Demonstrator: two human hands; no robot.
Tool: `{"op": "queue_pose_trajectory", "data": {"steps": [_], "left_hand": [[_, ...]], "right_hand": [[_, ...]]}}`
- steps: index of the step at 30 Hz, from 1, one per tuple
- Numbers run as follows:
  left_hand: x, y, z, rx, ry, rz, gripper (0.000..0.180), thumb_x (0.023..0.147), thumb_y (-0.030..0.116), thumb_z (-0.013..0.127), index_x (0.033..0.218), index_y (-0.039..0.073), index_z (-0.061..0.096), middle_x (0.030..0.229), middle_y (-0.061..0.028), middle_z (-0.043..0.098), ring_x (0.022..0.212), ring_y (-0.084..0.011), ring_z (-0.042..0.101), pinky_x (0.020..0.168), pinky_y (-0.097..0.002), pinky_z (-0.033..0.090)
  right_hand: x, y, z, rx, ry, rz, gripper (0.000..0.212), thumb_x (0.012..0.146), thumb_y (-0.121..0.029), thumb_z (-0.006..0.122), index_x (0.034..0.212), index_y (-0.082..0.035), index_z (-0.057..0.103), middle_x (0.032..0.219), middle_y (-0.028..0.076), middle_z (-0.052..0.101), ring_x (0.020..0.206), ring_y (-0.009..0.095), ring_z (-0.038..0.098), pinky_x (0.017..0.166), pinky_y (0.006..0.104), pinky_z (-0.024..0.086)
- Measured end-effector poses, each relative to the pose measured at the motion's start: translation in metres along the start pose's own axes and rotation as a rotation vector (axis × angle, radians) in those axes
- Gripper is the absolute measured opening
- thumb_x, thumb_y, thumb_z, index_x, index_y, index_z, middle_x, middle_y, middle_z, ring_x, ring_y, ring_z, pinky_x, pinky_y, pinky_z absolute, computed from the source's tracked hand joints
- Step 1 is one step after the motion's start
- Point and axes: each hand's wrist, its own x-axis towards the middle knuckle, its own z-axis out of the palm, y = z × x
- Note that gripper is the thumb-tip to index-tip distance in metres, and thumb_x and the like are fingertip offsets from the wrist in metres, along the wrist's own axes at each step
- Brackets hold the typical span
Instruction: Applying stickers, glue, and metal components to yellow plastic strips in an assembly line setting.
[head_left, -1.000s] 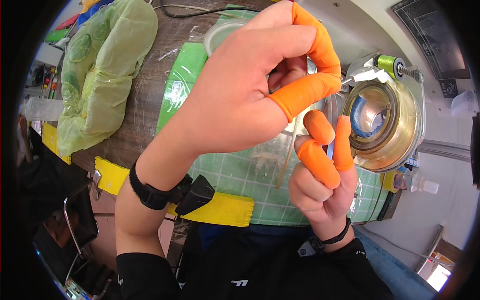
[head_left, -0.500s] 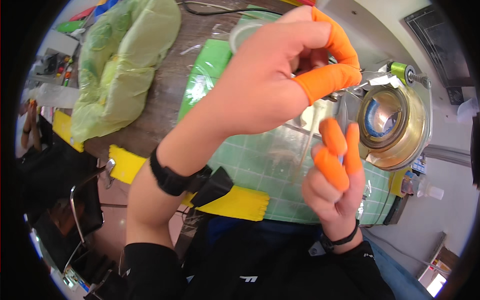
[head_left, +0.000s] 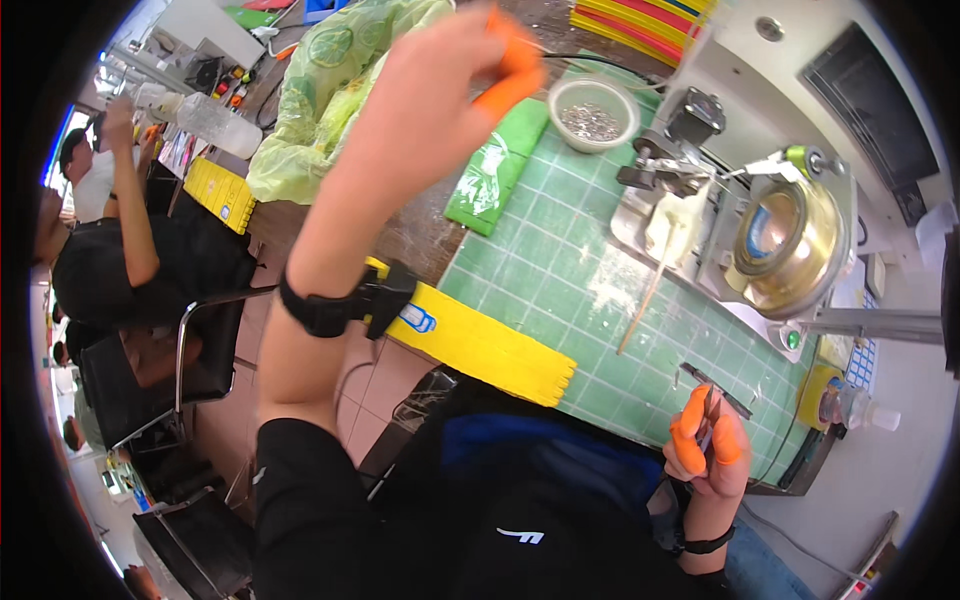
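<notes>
My left hand (head_left: pixel 425 110) is raised at the far left of the bench, blurred by motion, over the edge of a yellow-green plastic bag (head_left: pixel 325 110). Its orange-covered thumb and index finger are pinched together; whatever is between them cannot be made out. Low at the right, my right hand (head_left: pixel 712 450), with orange finger covers, is closed around a slim dark pointed tool that looks like tweezers (head_left: pixel 711 402). Just beyond those fingertips a thin dark metal tool (head_left: pixel 735 398) lies on the green gridded mat (head_left: pixel 560 300).
A white bowl (head_left: pixel 594 113) of small metal pieces stands at the back. Right of it are a small machine with a clamp (head_left: pixel 665 175), a wire spool (head_left: pixel 790 245) and a thin wooden stick (head_left: pixel 643 310). A green packet (head_left: pixel 495 180) lies left; yellow strips (head_left: pixel 490 345) edge the bench. People sit farther left.
My left hand has moved away from the machine, up and left toward the plastic bag. My right hand has drawn down toward the near edge. The view has shifted, uncovering the bowl and machine.
</notes>
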Motion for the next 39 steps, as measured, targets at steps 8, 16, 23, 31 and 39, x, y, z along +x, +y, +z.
{"op": "queue_pose_trajectory", "data": {"steps": [8, 16, 23, 31, 39], "left_hand": [[-0.026, -0.069, 0.053, 0.362, -0.335, -0.056, 0.012, 0.088, 0.007, 0.067, 0.095, -0.002, 0.072, 0.103, -0.0148, 0.071, 0.098, -0.0358, 0.067, 0.087, -0.0434, 0.054], [-0.026, -0.063, 0.039, 0.424, -0.312, 0.001, 0.025, 0.089, 0.005, 0.066, 0.113, 0.004, 0.072, 0.118, -0.0123, 0.071, 0.110, -0.0346, 0.065, 0.097, -0.0438, 0.051], [-0.029, -0.013, -0.071, 0.480, -0.422, -0.190, 0.023, 0.090, 0.014, 0.071, 0.113, 0.008, 0.073, 0.122, -0.0089, 0.071, 0.112, -0.0337, 0.065, 0.098, -0.0417, 0.048], [-0.019, 0.053, -0.082, 0.087, -0.573, -0.113, 0.034, 0.084, 0.014, 0.079, 0.115, 0.002, 0.072, 0.118, -0.0149, 0.072, 0.107, -0.0363, 0.068, 0.090, -0.0388, 0.053], [0.004, 0.068, 0.063, 0.258, -0.261, 0.209, 0.052, 0.081, 0.007, 0.071, 0.131, -0.002, 0.057, 0.111, -0.0144, 0.060, 0.100, -0.0317, 0.063, 0.083, -0.0404, 0.053]], "right_hand": [[0.002, -0.001, -0.010, -0.220, 0.113, 0.020, 0.029, 0.108, -0.031, 0.051, 0.109, -0.001, 0.055, 0.068, 0.002, 0.050, 0.050, 0.005, 0.038, 0.047, 0.0211, 0.029], [-0.006, -0.008, -0.017, -1.144, 0.627, -0.277, 0.012, 0.095, -0.004, 0.067, 0.106, 0.000, 0.063, 0.092, 0.008, 0.067, 0.073, 0.012, 0.060, 0.065, 0.0262, 0.046], [-0.004, -0.027, -0.039, -1.622, 0.681, -0.375, 0.024, 0.087, 0.000, 0.071, 0.110, 0.001, 0.066, 0.099, 0.017, 0.062, 0.089, 0.039, 0.060, 0.083, 0.0374, 0.050], [0.005, -0.036, -0.010, -1.670, 0.545, -0.376, 0.027, 0.085, -0.001, 0.074, 0.111, -0.001, 0.068, 0.104, 0.016, 0.063, 0.091, 0.035, 0.064, 0.083, 0.0372, 0.051], [0.106, -0.006, 0.056, -0.696, 0.156, -0.655, 0.042, 0.104, -0.014, 0.055, 0.145, -0.004, 0.047, 0.122, 0.009, 0.056, 0.090, 0.014, 0.057, 0.085, 0.0283, 0.047]]}}
